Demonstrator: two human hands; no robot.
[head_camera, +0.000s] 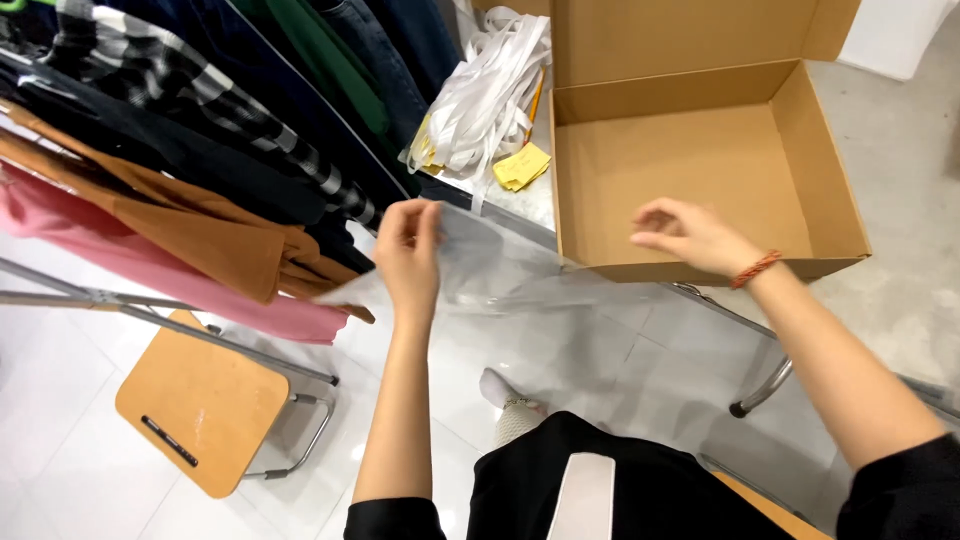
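Note:
My left hand (408, 252) pinches the top edge of a clear plastic bag (510, 270), which hangs stretched toward the right. My right hand (690, 235), with an orange braided band at the wrist, hovers with curled fingers at the bag's other side, just in front of an empty brown cardboard box (700, 170). Whether the right fingers touch the plastic is unclear. A black garment with a white panel (585, 490) lies on my lap below.
Clothes hang on a rack at the left: striped (170, 80), dark, tan (190, 220) and pink (150, 270) pieces. White tape strips (490, 90) and yellow tags (522, 165) lie beside the box. A wooden folding chair (200, 400) stands at lower left on the white tile floor.

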